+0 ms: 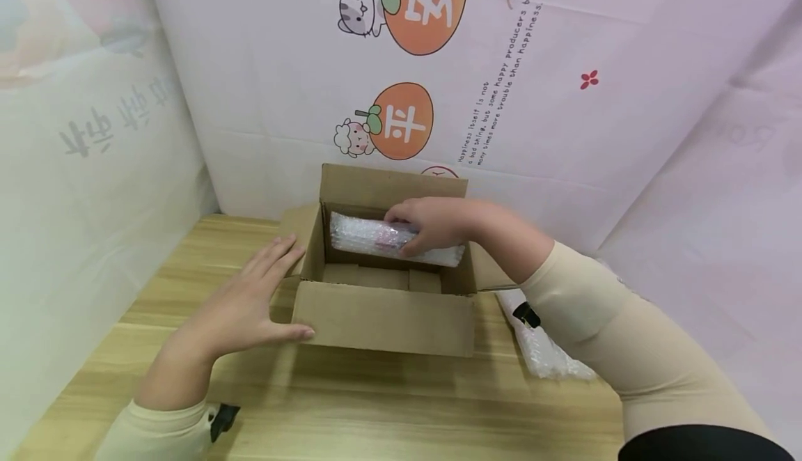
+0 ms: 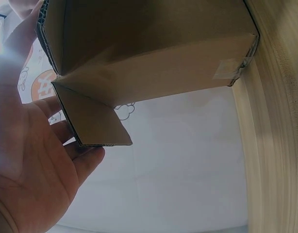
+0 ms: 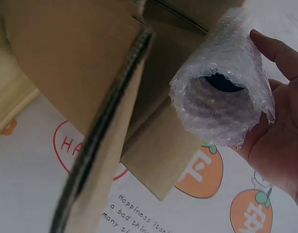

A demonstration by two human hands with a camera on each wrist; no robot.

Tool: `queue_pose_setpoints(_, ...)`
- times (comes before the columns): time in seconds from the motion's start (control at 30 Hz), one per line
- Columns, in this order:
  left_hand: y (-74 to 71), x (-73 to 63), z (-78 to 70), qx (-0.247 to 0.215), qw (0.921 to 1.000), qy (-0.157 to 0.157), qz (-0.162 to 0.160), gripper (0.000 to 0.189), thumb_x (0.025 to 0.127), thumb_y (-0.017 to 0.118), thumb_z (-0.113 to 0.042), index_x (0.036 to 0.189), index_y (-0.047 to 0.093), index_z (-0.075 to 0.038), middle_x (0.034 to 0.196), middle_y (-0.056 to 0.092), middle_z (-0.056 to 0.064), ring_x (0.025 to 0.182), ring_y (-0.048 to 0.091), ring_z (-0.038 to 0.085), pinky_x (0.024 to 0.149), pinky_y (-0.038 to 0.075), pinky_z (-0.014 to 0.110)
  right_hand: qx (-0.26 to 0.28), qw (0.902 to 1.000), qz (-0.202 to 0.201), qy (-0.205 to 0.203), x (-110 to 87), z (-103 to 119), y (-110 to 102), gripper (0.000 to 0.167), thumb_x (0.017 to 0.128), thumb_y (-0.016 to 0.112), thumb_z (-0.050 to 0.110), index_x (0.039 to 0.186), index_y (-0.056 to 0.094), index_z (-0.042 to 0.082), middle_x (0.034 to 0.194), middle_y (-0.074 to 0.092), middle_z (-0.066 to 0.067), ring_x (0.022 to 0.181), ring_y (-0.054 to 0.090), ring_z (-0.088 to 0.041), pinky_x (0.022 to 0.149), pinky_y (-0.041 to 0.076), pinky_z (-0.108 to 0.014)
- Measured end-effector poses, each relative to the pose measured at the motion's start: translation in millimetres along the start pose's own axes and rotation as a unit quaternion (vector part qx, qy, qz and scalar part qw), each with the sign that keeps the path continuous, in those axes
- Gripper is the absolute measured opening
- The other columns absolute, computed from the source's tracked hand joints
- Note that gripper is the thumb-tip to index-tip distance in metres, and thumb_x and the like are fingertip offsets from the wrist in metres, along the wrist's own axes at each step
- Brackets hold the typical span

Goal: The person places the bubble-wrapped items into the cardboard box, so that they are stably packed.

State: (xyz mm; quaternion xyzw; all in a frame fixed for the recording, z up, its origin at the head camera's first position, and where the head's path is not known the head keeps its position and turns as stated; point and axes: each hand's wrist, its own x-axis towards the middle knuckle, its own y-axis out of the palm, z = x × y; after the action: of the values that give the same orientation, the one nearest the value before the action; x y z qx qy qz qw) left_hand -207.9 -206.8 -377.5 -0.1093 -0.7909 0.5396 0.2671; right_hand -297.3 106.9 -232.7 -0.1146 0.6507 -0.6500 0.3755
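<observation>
An open cardboard box (image 1: 383, 320) stands on the table with its flaps spread outward. My right hand (image 1: 432, 224) grips a roll of bubble wrap (image 1: 360, 232) lying lengthwise at the box's opening, toward the far wall. In the right wrist view the bubble wrap roll (image 3: 219, 87) shows its end, with something dark inside it. My left hand (image 1: 250, 308) rests at the box's left side, fingers straight against the left flap and thumb at the near flap's corner. The left wrist view shows its fingers behind the side flap (image 2: 93, 121).
Another bubble-wrapped item (image 1: 541, 342) lies on the table right of the box, partly under my right forearm. A white cloth wall (image 1: 532, 134) with cartoon prints rises close behind the box. Wooden tabletop (image 1: 376, 405) extends in front.
</observation>
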Motion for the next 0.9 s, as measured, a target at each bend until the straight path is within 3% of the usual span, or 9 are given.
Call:
queue_pose_setpoints(0.23,-1.2,0.5,-1.3,0.001,1.0000,-0.002,0.003,0.122,0.066,0.062,-0.084,0.159,0.011,-0.024,0.166,0.009,0.003,0.152,0.009,0.032,0.114,0.026,0.064,0.000,0.9997,0.024,-0.010,13.4,4,11,0.059,0.092,0.066,0.035,0.144,0.045,0.017,0.144,0.046,0.000,0.132,0.042,-0.014,0.112,0.036,-0.035)
queue_pose_setpoints(0.57,-1.6,1.1,-2.7,0.003,1.0000,0.001,0.002,0.122,0.067,0.063,-0.084,0.159,0.013,-0.023,0.166,0.010,0.003,0.152,0.010,0.032,0.114,0.026,0.063,-0.007,0.9996,0.027,-0.009,23.1,4,24,0.056,0.092,0.068,0.034,0.141,0.048,0.016,0.138,0.050,-0.001,0.126,0.046,-0.014,0.110,0.039,-0.034)
queue_pose_setpoints(0.9,-0.9,-0.1,-1.0,0.003,1.0000,-0.002,0.002,0.121,0.067,0.061,-0.085,0.159,0.011,-0.025,0.166,0.008,0.001,0.152,0.009,0.030,0.115,0.026,0.062,-0.006,0.9993,0.030,-0.022,33.2,3,32,0.061,0.092,0.067,0.034,0.145,0.044,0.015,0.144,0.047,-0.004,0.130,0.045,-0.017,0.110,0.040,-0.036)
